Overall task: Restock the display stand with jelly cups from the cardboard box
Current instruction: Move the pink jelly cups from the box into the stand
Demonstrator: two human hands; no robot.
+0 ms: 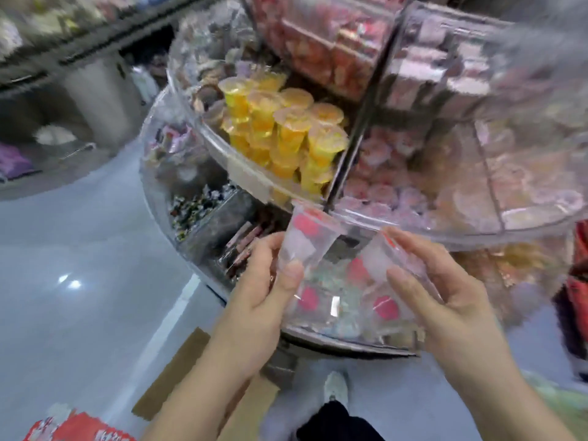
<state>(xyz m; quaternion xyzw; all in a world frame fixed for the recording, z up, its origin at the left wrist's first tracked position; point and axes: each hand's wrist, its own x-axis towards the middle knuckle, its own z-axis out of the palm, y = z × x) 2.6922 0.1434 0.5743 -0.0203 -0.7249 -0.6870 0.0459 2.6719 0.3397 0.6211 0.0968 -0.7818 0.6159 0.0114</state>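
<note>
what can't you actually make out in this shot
- Cardboard box, head view: only flaps show; the arms and the bottom edge hide its contents.
- Jelly cups held by the left hand and right hand: see-through and motion-blurred, so count and label are unreadable.
- Pink cups behind the display stand wall: glare and blur hide the print.

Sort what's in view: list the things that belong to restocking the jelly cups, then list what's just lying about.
Belongs to the job:
- clear jelly cups with pink contents, gripped by the left hand and right hand
- clear acrylic tiered display stand
- brown cardboard box flap
- stacked yellow jelly cups in a stand compartment

Just lying about:
- red printed packets on the floor
- purple bag
</note>
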